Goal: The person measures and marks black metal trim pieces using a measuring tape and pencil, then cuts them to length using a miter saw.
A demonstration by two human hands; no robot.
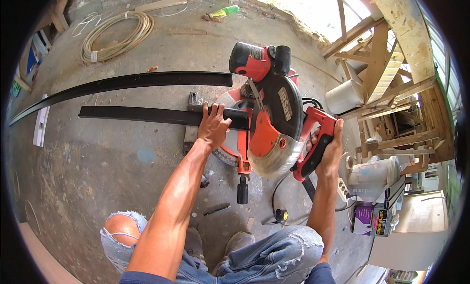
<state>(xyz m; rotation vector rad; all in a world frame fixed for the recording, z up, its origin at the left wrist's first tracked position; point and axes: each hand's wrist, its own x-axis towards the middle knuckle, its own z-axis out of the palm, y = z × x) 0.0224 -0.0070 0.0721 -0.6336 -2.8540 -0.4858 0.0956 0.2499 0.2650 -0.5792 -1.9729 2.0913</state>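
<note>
A red and black miter saw (283, 103) stands on the concrete floor before me, its blade guard over the base. My right hand (326, 149) is wrapped round the saw's red and black handle (316, 146). With fingers bent over it, my left hand (214, 125) presses a short black metal bar (139, 114) onto the saw's base, close to the guard. The bar's right end lies under the saw head; where blade and bar meet is hidden. Beyond it a longer black bar (147, 80) lies roughly alongside, bending leftward in the view.
A coiled hose (117, 36) and a green bottle (224, 11) lie at the back. At right are wooden frames (379, 63), a white bucket (374, 178), a power strip (342, 188) and a purple box (370, 220). A pen-like stick (217, 210) and a tape measure (281, 215) lie near my feet.
</note>
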